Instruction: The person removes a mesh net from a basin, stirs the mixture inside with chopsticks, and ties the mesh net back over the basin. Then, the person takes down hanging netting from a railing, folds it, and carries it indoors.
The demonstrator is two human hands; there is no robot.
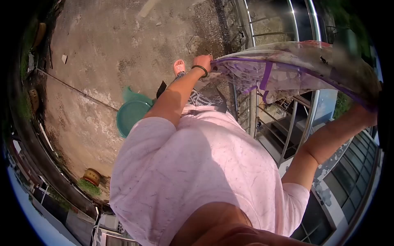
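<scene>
A sheer, see-through cloth [246,74] with purple trim and a blurred floral pattern stretches across the upper right, over a metal railing. My left hand [203,64], with a dark band at the wrist, is closed on one end of it. The other end runs to my right hand [366,115] at the dark right edge of the view. That hand seems closed on the purple edging, though its fingers are mostly hidden. The cloth spans the gap between both hands, its lower part hanging in folds.
Shiny metal rails [314,20] stand close on the right, beside steps. A green plastic basin [132,117] is on the concrete ground [94,49] to the left. One pink slipper [179,65] shows on my foot. A brown pot [92,176] stands farther off.
</scene>
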